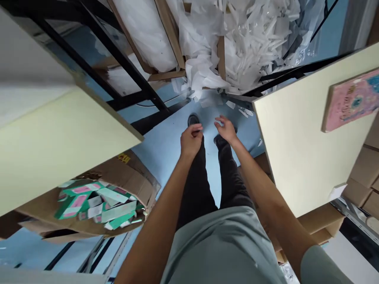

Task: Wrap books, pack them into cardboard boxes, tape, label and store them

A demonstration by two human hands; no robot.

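Observation:
Both of my hands hang in front of my body over the blue floor (160, 146), apart from each other. My left hand (191, 140) is above my left shoe, its fingers curled loosely with the thumb near the fingertips, and no object shows in it. To the right, my right hand (225, 129) has its fingers apart and bent, holding nothing. Neither hand touches a table or a box. A pink box (352, 100) lies on the right table (299, 138), well away from my right hand.
At left, a pale tabletop (68, 146) juts in above a carton (130, 175) of green and pink small boxes (118, 205). Ahead, white plastic wrap and scraps (251, 43) fill cartons between black metal frames (118, 51). Brown cartons (365, 167) stand at far right.

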